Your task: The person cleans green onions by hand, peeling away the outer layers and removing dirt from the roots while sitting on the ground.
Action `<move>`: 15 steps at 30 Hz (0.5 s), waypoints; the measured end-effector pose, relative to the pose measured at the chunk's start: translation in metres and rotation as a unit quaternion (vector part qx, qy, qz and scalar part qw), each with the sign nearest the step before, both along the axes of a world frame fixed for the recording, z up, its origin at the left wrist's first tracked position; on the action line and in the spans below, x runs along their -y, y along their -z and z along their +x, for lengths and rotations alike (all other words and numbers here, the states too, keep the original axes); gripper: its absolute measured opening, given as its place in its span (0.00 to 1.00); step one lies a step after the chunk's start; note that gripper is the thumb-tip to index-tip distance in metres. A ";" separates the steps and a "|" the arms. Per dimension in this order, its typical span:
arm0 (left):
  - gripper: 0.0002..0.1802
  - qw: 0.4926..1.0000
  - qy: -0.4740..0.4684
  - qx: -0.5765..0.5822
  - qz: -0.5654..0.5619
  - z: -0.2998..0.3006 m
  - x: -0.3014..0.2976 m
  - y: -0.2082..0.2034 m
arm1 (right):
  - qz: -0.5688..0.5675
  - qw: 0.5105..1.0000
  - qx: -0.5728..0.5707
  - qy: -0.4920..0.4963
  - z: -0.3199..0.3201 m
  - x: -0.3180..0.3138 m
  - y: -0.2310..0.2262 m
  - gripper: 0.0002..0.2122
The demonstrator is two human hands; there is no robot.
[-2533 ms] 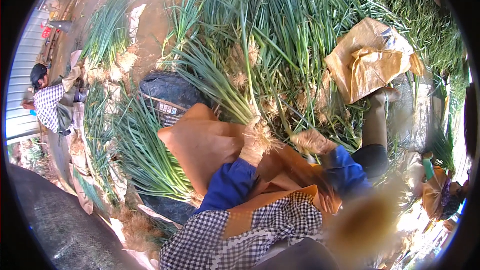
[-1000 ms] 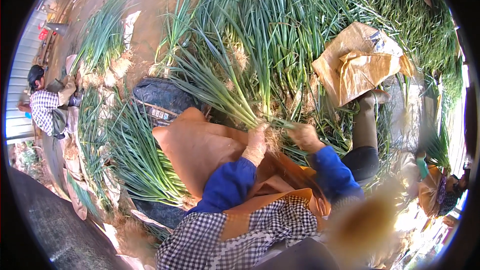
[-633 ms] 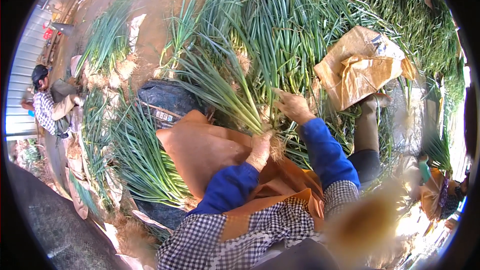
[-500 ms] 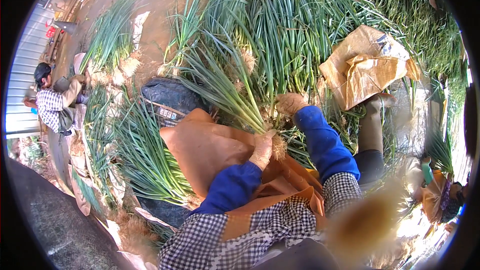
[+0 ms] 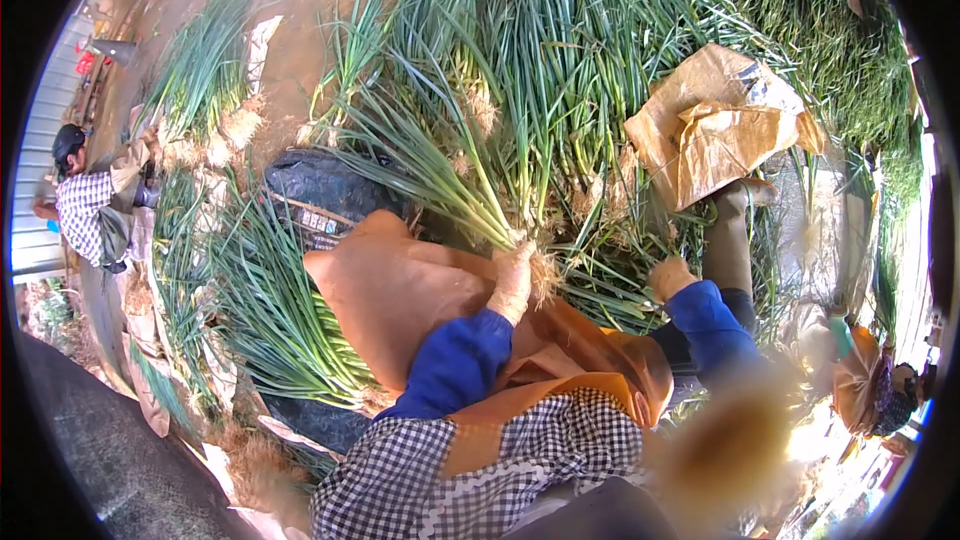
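Note:
My left hand is closed round the white base of a bunch of spring onions above my lap. Their green leaves fan out away from me to the upper left, and the pale stringy roots stick out to the right of my fist. My right hand is over loose green leaves beside my right boot. Its fingers look curled in, and whatever they may hold is hidden. An orange-brown apron spreads across my lap under the left hand.
A thick heap of spring onions lies ahead. More bundles lie at my left by a dark plastic sack. A tan woven sack rests at the right. One person works at the far left, another at the right edge.
My right hand has moved away from the bunch's base, right and toward me, to beside the boot. My left hand still grips the spring onions. The view has shifted slightly.

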State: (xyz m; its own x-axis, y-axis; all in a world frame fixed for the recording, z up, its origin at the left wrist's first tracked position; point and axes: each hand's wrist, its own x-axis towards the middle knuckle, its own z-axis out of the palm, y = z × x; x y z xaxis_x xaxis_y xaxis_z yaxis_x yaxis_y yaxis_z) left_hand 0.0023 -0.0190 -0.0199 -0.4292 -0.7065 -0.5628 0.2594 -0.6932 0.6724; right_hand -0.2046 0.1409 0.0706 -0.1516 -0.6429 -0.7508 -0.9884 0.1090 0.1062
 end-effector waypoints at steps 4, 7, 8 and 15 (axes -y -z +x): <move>0.10 0.997 0.034 0.025 -0.061 0.003 -0.005 0.008 | -0.307 0.939 0.148 -0.048 0.018 0.118 0.047 0.17; 0.14 0.980 0.029 0.131 -0.146 -0.001 -0.012 0.016 | -0.372 0.913 0.150 -0.073 0.025 0.170 0.120 0.18; 0.13 0.978 0.035 0.134 -0.156 0.004 -0.011 0.018 | -0.379 0.912 0.112 -0.109 0.041 0.176 0.110 0.16; 0.09 0.997 -0.024 0.032 -0.061 0.008 -0.005 -0.013 | -0.445 0.787 0.404 0.140 0.090 0.101 0.029 0.10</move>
State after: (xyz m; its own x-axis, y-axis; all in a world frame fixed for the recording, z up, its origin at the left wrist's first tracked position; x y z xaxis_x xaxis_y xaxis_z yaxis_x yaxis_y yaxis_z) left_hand 0.0102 -0.0141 -0.0073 -0.3595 -0.7899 -0.4968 0.2437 -0.5934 0.7671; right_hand -0.1148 0.0394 0.0413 -0.0849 -0.9949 0.0549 -0.6180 0.0094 -0.7861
